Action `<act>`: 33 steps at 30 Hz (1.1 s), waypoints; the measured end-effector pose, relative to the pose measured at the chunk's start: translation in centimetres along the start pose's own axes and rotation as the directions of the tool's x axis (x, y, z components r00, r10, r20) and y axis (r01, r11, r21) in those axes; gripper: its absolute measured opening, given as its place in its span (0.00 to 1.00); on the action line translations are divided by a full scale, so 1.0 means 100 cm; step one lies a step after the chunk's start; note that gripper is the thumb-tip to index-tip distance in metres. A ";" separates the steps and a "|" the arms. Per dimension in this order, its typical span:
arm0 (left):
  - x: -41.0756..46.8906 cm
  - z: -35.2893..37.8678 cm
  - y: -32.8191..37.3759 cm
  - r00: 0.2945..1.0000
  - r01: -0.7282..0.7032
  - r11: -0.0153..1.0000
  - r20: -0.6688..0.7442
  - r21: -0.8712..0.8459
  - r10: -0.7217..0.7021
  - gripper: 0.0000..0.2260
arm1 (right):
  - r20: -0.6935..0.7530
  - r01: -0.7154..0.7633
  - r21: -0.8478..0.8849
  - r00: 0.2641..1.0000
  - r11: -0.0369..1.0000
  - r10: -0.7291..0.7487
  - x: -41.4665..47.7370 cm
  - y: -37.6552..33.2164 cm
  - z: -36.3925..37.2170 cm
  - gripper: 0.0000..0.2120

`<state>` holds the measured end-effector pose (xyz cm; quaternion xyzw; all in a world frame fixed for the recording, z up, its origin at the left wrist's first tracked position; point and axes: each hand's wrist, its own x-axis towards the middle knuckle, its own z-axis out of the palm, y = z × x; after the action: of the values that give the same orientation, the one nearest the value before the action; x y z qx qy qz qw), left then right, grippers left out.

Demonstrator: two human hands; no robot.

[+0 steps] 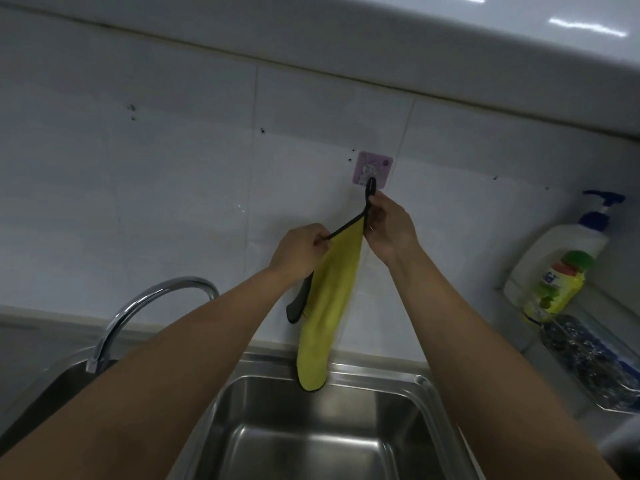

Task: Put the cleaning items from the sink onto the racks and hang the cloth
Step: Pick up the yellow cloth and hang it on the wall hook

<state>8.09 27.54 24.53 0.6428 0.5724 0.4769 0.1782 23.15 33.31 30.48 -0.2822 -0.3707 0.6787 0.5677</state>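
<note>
— Where's the cloth (pixel 329 299) now?

— Up against the white tiled wall (pixel 166 188) above the sink (pixel 311 427); it's yellow with a dark edge, hanging long and narrow, and its lower tip dangles over the sink's back rim; its black loop (pixel 370 192) reaches up to the purple adhesive hook (pixel 373 168) stuck on the tile, though I can't tell whether the loop is actually seated on the hook.

— And the hands?

— Both are on it; the left hand (pixel 301 251) has a tight grip on the cloth's dark top edge, pinching it and pulling it out to the side; the right hand (pixel 389 226) has its grip closed narrowly on the loop just below the hook, fingers curled round the strap.

— Anything else about?

— A chrome faucet (pixel 152 306) arches at the left, by a second, darker basin; the steel basin under the cloth looks bare; off to the right, on a rack (pixel 602 393) by the wall, stands a pump bottle (pixel 568 258) with a blue top and a green-and-yellow label, and just in front of it lies something dark and glittery, too blurred to name.
</note>
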 end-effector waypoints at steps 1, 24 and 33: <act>0.003 0.000 -0.001 1.000 -0.007 1.000 -0.002 0.017 0.007 0.07 | -0.006 0.008 0.011 1.000 1.000 -0.008 0.004 -0.001 0.002 0.07; -0.005 0.028 -0.044 0.998 0.030 0.997 0.058 0.066 -0.033 0.05 | -0.110 0.023 -0.442 0.991 0.897 -0.080 0.005 0.034 -0.005 0.05; -0.073 0.019 -0.064 0.980 0.121 0.969 0.132 0.218 -0.152 0.04 | -0.116 -0.010 -0.811 0.983 0.584 -0.145 -0.071 0.074 -0.051 0.07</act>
<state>6.88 23.30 15.67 0.6506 0.6473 0.3519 0.1842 24.53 26.69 21.21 -0.5514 -0.5993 0.3873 0.4321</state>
